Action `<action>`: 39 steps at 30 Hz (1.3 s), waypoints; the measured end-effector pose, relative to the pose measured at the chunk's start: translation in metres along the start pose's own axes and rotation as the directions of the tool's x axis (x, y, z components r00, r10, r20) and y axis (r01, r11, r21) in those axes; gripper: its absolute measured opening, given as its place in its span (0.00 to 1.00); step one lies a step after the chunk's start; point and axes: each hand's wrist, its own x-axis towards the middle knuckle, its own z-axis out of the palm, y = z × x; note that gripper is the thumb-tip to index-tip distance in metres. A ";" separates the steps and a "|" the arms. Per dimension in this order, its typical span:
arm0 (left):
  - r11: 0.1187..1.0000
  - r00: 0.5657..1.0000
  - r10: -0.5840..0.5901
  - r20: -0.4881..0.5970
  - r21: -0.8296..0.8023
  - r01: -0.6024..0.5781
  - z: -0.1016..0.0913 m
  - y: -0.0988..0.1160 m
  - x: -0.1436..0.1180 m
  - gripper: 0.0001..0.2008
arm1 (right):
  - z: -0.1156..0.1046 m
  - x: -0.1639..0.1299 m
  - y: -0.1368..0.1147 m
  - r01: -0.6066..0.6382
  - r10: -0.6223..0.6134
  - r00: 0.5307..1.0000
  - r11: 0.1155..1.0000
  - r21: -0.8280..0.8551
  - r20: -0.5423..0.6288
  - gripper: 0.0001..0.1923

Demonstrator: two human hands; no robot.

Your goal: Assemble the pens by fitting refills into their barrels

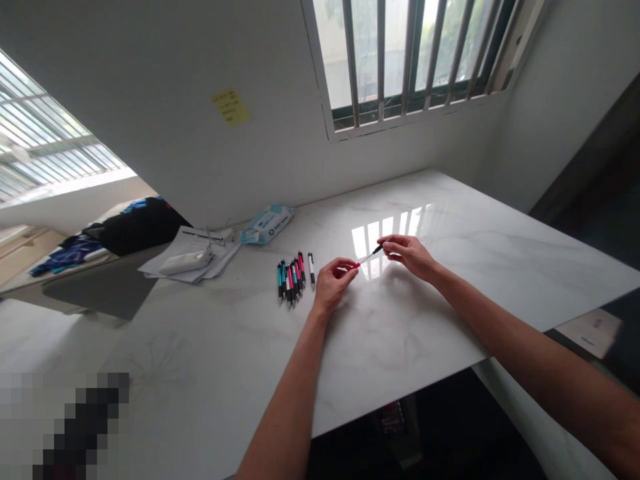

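My left hand (336, 283) is closed around a red pen barrel (357, 265), most of which its fingers hide. A thin pen refill (367, 258) runs from the barrel's end towards my right hand (411, 255). The fingertips of that hand pinch a black pen grip (379, 248), which sits around the refill's far end. Both hands are just above the white table. Left of my left hand, several pens (291, 283) in teal, red and white lie side by side. A white pen (311, 270) lies a little apart from them, nearest my hand.
The marbled white table (400, 333) meets the wall at the back. A pack of wipes (267, 225) lies near the wall. Farther left are papers (220, 263) with a white device (186, 262) on top. A yellow note (231, 107) is stuck on the wall, left of a barred window (405, 60).
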 end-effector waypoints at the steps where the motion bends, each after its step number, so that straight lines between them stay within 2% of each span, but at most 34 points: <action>1: 1.000 1.000 0.002 0.001 0.002 -0.002 0.000 0.000 0.000 0.13 | -0.001 0.000 -0.001 -0.002 0.002 1.000 1.000 -0.015 -0.005 0.20; 11: 1.000 1.000 -0.011 -0.004 -0.005 0.011 0.000 -0.001 0.001 0.15 | -0.001 0.001 0.002 -0.009 0.010 1.000 1.000 -0.024 0.016 0.19; 19: 0.999 1.000 -0.012 0.000 0.043 0.012 0.001 0.005 -0.001 0.16 | 0.006 -0.004 0.001 0.096 -0.063 0.982 0.979 -0.181 0.179 0.16; 26: 0.998 1.000 -0.006 0.000 0.066 0.005 0.001 0.006 -0.003 0.14 | 0.006 -0.003 0.004 0.122 -0.075 0.975 0.967 -0.223 0.210 0.15; 34: 0.994 0.998 0.056 0.002 0.092 -0.056 0.003 0.002 -0.004 0.11 | 0.002 -0.003 0.002 0.201 -0.109 0.972 0.846 -0.494 0.209 0.14; 37: 0.991 0.997 0.077 0.004 0.111 -0.077 0.004 0.002 -0.004 0.10 | 0.002 -0.004 0.001 0.200 -0.097 0.975 0.770 -0.606 0.198 0.20; 39: 0.989 0.996 0.088 0.010 0.119 -0.089 0.005 0.003 -0.004 0.09 | 0.002 -0.004 0.001 0.200 -0.097 0.974 0.791 -0.578 0.204 0.17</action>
